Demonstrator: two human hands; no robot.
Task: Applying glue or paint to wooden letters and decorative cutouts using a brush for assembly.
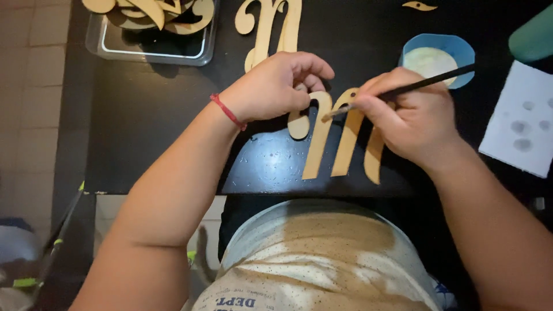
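A flat wooden cutout shaped like a curly letter (334, 141) lies on the black table (150, 115). My left hand (273, 86) pinches its upper left curl and holds it down. A red string bracelet circles that wrist. My right hand (409, 118) grips a thin dark paintbrush (423, 83), and the brush tip touches the cutout's top edge near the middle. Just behind my right hand stands a small blue cup (438, 57) with pale liquid in it.
A second wooden letter cutout (271, 29) lies further back. A metal tray (152, 34) with several wooden pieces sits at the back left. A white paper (521, 124) with grey smudges lies at the right, and a teal object (533, 34) beyond it. Tiled floor shows left of the table.
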